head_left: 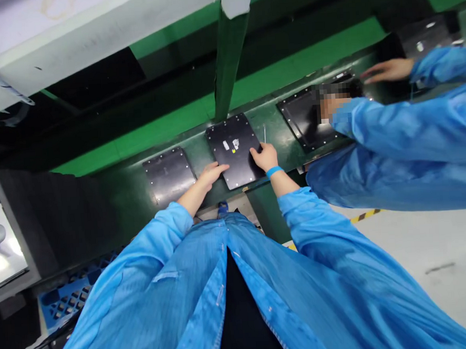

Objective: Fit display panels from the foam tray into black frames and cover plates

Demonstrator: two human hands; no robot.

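Note:
A black rectangular panel (238,166) with screws around its edge lies on the green bench in front of me, slightly turned. White labels and a small yellow sticker are on its face. My left hand (211,176) grips the panel's left edge, thumb over the top surface. At the right edge my right hand (266,157), with a blue wristband, has its thumb on the panel and its other fingers bent by the side. The undersides of both grips are hidden. Just left of my left hand lies another black panel (170,173).
To the right, a co-worker's blue sleeve (388,128) reaches over a third black panel (300,115). A thin tool (264,133) lies between panels. A green post (230,64) rises behind the bench (127,196). A blue plastic pallet (63,301) is at lower left.

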